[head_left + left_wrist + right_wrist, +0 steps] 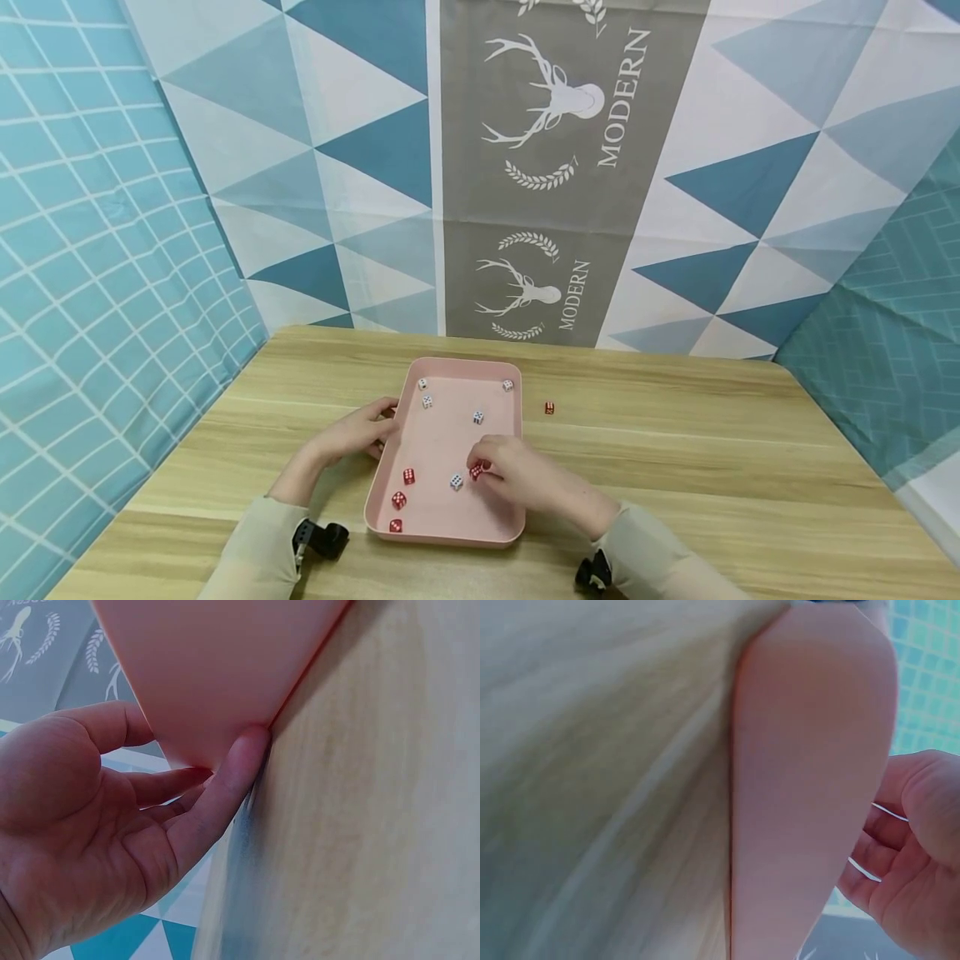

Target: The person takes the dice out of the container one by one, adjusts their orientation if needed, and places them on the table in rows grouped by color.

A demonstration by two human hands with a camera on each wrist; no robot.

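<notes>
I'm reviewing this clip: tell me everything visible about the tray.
The tray is pink, rectangular with rounded corners, shallow, with smooth, plain walls; it looks like plastic. It sits upright on the wooden table, its long sides running away from the person. The left hand holds its left side. Five white dice and three red dice lie in it. The right hand reaches over its right side; whether it touches the tray is unclear.

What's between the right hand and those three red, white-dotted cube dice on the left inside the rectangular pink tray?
The head view shows one white, dark-dotted cube die between the right hand and the three red dice.
</notes>
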